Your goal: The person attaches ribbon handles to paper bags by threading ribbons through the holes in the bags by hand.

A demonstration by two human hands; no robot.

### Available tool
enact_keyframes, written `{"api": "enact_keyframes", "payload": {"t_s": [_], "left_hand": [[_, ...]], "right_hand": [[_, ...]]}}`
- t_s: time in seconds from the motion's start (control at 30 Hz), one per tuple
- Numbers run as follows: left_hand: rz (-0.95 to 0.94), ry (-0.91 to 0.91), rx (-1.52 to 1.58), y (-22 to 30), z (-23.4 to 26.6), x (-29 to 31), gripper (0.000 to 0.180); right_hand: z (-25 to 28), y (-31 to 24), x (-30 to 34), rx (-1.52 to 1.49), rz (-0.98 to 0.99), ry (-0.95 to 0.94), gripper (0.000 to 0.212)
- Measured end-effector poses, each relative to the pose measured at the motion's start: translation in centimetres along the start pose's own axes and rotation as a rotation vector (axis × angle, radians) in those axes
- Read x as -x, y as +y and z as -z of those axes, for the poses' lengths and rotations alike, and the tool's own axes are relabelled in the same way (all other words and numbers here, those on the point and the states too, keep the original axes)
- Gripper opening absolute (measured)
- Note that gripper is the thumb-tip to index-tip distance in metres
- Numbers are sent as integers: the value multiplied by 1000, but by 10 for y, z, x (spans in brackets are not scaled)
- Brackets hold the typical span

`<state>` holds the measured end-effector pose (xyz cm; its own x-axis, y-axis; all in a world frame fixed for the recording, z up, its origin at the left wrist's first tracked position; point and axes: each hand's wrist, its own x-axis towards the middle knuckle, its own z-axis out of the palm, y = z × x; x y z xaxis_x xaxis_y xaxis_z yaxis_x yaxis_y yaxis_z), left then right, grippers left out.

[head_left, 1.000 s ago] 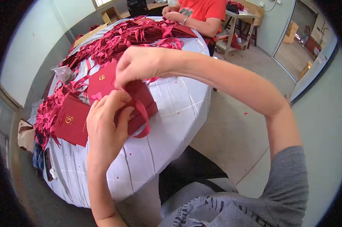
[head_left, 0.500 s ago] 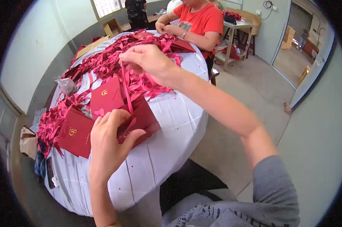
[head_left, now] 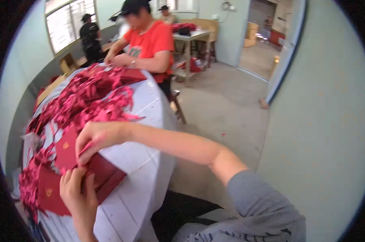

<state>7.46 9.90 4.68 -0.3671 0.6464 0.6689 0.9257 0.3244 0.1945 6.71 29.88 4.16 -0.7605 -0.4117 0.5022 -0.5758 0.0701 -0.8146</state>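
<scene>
A small dark red paper gift bag (head_left: 110, 174) lies on the white-covered table, under and beside my hands. My left hand (head_left: 78, 193) is at its left edge, fingers curled and thumb bent over, closed on the pink ribbon. Just above it, my right hand (head_left: 97, 139) points down with its fingertips together, pinching the pink ribbon (head_left: 90, 148); the two hands' fingertips nearly meet. Where the ribbon meets the bag is hidden behind my fingers. Two more red bags with gold emblems lie alongside: one bag (head_left: 65, 146) behind my hands, another bag (head_left: 49, 195) to the left.
A heap of dark red bags and pink ribbons (head_left: 77, 94) spreads over the table's far half. More ribbons (head_left: 29, 173) lie at the left, near a clear plastic bag (head_left: 31, 141). Across the table a person in a red shirt (head_left: 150, 44) works with both hands. A wooden stool (head_left: 176, 105) stands beside them.
My right hand has come down from holding the ribbon stretched up, and now sits beside my left hand. My left fingers have closed in. The whole view has swung to the right.
</scene>
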Motion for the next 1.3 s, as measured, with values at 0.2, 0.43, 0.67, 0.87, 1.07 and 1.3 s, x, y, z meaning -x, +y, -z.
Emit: {"api": "enact_keyframes", "payload": {"t_s": [0.2, 0.43, 0.67, 0.87, 1.07, 1.3], "left_hand": [[-66, 37, 16, -2, -11, -3, 10], [7, 3, -11, -4, -8, 3, 10], [-22, 49, -46, -11, -9, 3, 8], [201, -77, 126, -1, 4, -7, 8], [160, 102, 267, -25, 24, 9, 24], [802, -31, 487, -62, 16, 56, 51]], "right_hand": [[-22, 7, 5, -236, -109, 405, 8], [-30, -2, 13, -278, -83, 287, 12], [-52, 4, 11, 224, 90, 595, 10], [-61, 3, 6, 338, 160, 766, 8], [-46, 22, -2, 331, -109, 649, 16], [-40, 57, 5, 192, -218, 679, 19]]}}
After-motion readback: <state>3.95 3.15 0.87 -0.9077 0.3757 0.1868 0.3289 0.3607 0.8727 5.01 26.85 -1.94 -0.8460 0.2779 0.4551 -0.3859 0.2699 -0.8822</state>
